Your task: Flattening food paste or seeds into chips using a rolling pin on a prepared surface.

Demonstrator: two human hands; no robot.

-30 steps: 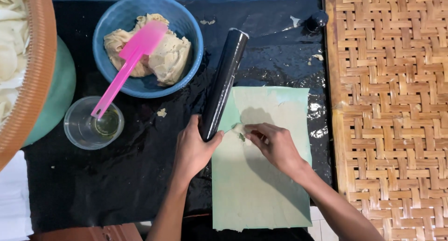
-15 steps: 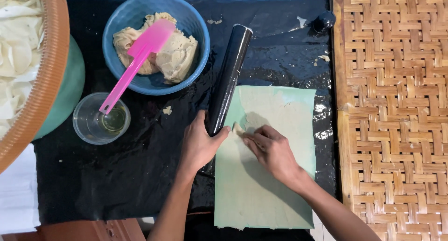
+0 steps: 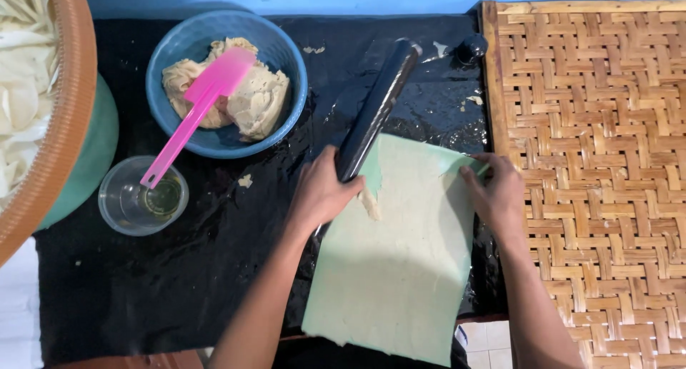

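Starting at the left edge, a big woven basket (image 3: 68,112) of pale strips sat beside a clear cup (image 3: 143,197) holding a little yellowish liquid, and above it a blue bowl (image 3: 286,62) of beige dough with a pink spatula (image 3: 196,112) leaning out over the cup. All of this rested on a black plastic sheet (image 3: 143,290).

Further right, the left hand (image 3: 321,194) was curled closed around the near end of a black rolling pin (image 3: 379,105), which lay on a diagonal, its long axis running from the hand up and away to the right, far end pointing toward the top of the work surface. A thin, pale green dough sheet (image 3: 393,269) lay under and to the right of that hand, its long axis running toward the person, near end overhanging the table edge. The right hand (image 3: 496,194) pinched the sheet's far right corner between fingertips, other fingers loosely bent.

Judging by this, the step in hand was lifting the rolled sheet off the surface; the next move would call for a slow, even peel so it does not tear. A woven bamboo mat (image 3: 593,162) lay just to the right.
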